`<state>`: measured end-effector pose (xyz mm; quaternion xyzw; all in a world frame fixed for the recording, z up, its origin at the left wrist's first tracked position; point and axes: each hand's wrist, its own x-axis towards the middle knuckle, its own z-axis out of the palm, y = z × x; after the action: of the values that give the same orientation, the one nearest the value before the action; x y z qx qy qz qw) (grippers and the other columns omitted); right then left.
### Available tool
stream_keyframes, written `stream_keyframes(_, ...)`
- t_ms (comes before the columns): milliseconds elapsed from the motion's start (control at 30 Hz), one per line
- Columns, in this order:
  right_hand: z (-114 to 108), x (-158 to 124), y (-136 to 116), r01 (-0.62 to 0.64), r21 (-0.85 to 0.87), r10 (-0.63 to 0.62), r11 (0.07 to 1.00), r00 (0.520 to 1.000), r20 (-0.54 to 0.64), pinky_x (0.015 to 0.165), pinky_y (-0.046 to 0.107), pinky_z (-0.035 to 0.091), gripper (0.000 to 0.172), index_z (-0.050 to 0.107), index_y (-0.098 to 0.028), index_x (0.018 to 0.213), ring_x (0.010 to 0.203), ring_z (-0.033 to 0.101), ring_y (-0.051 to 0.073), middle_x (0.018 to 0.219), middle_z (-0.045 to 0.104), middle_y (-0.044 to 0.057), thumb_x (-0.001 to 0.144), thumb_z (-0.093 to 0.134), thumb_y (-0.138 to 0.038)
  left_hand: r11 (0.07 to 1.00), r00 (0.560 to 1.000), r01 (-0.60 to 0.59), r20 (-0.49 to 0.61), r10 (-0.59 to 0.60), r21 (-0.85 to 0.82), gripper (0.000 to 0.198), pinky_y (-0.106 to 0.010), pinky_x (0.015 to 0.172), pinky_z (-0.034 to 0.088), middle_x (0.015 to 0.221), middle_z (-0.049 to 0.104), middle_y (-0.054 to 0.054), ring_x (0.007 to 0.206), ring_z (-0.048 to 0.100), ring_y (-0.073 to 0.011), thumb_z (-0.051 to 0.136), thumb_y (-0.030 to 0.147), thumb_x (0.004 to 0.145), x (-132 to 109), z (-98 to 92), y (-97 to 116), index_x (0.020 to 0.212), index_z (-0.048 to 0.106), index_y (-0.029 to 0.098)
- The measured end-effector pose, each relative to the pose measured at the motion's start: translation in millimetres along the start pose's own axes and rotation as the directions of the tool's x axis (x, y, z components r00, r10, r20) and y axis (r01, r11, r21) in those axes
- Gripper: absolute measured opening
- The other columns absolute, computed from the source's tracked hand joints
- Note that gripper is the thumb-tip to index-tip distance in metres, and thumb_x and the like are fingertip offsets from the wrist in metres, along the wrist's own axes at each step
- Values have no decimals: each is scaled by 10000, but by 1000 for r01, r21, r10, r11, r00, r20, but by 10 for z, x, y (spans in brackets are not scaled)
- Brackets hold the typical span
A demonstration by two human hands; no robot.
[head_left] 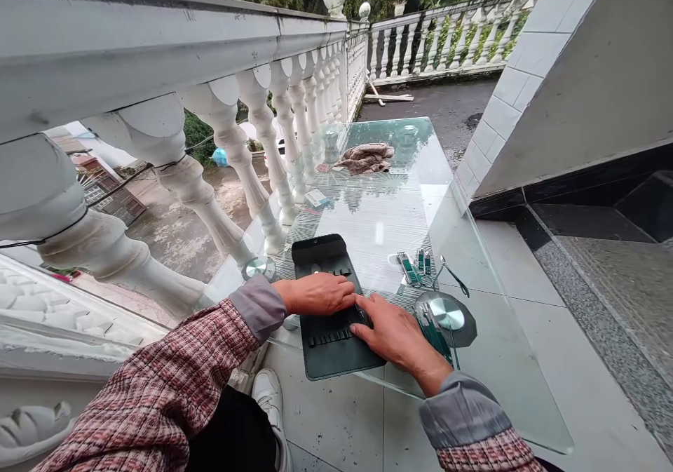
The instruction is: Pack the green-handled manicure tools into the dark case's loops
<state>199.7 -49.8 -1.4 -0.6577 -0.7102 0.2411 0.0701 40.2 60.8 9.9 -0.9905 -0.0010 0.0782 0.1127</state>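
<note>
A black tool case lies unfolded on the glass table, elastic loops running across its inside. My left hand reaches over the case's middle, fingers bent and together; its fingertips meet the right hand's, and anything in them is hidden. At the case's right edge, my right hand is closed, thumb and forefinger around a small dark, shiny tool that is mostly covered. Several green nail clippers lie to the right, beside a pair of green-handled nippers. More green-handled tools lie by my right wrist.
The glass table has a bare edge on the right. Farther back lie a crumpled brown cloth and a small white-and-blue packet. A white balustrade borders the left; a tiled stair wall rises at right.
</note>
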Motion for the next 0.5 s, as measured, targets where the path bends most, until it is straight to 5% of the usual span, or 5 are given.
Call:
stream_keyframes(200, 74, -10, 24, 26, 177, -9, 984, 995, -94, 700, 265, 354, 290, 632, -284, 1099, 856, 545, 176, 916, 554, 28, 839, 518, -344, 998, 998, 66, 15, -66, -16, 229, -315, 600, 346, 844, 551, -70, 721, 462, -177, 374, 191, 957, -59, -22, 80, 847, 572, 154)
stream_keyframes(500, 161, 21, -117, -37, 229, 82, 973, 979, -188, 689, 253, 351, 151, 685, -244, 876, 853, 536, 161, 864, 550, 18, 801, 560, -289, 979, 972, 196, -123, -200, -48, 195, -308, 635, 392, 801, 539, -56, 720, 474, -174, 373, 156, 936, -146, -37, 300, 824, 532, 158)
